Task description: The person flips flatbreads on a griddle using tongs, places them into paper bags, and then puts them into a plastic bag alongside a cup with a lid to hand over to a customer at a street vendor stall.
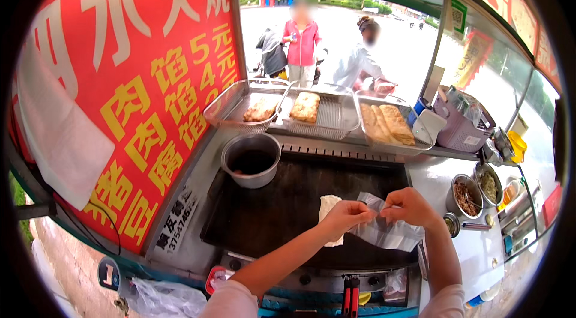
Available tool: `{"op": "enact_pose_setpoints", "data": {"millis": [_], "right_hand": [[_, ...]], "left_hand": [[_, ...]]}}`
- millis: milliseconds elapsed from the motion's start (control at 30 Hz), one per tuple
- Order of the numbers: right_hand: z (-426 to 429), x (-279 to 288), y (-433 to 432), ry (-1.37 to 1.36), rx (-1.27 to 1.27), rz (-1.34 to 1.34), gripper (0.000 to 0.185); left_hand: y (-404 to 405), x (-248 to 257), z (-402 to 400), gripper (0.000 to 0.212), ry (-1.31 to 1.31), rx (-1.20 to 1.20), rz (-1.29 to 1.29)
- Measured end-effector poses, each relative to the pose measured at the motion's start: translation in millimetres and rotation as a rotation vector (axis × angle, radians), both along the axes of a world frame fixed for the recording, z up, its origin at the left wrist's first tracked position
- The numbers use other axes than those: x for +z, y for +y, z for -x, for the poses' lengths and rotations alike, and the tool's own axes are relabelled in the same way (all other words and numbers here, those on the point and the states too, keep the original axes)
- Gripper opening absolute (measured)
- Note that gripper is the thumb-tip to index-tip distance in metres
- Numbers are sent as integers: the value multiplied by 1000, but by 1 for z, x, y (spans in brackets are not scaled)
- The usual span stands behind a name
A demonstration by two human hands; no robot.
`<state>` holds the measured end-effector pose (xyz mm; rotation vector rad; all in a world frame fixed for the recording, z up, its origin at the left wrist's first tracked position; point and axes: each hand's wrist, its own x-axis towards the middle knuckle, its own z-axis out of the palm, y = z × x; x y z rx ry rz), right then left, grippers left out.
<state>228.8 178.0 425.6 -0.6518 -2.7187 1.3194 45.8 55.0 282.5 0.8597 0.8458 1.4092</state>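
Note:
Above the dark flat griddle (274, 214), my left hand (348, 218) and my right hand (411, 205) pinch the upper edge of a clear plastic bag (391, 232). Thumbs and fingertips nearly meet at the bag's mouth. The bag hangs down to the right, and nothing shows inside it. A pale, flat piece of dough (327, 204) lies on the griddle, partly hidden by my left hand. At the griddle's back left stands a deep metal pot (251, 179) with dark contents.
Wire baskets with browned flatbreads (306, 106) line the back ledge. Bowls of chopped filling (465, 196) and a lidded metal container (451, 224) stand right. Red-handled tongs (351, 297) hang in front. A red sign (148, 93) walls the left. Two people (301, 43) are outside.

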Motion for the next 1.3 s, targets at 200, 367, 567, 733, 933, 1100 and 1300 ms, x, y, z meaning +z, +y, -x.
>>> {"op": "enact_pose_setpoints", "data": {"millis": [200,367,567,733,933,1100,1300], "right_hand": [[-8,-9,-1,-22,-27,39,20],[-12,-16,-3,21,70,-133,21],[-15,-28,-9,67,68,-94,17],[-26,-29,-9,68,43,-114,17],[-33,-26,-13,64,-32,-27,13],[-28,-34,-22,171,-90,-39,10],[-31,-37,-56,411,-304,-870,26]], "left_hand": [[-2,16,-15,22,37,31,-17],[-14,23,-15,17,122,34,25],[-23,36,-14,15,216,41,88],[-25,34,-25,22,106,-31,127],[-17,23,-28,22,134,-37,126],[-19,22,-35,18,-99,18,261],[-15,0,-45,12,-323,57,153]]}}
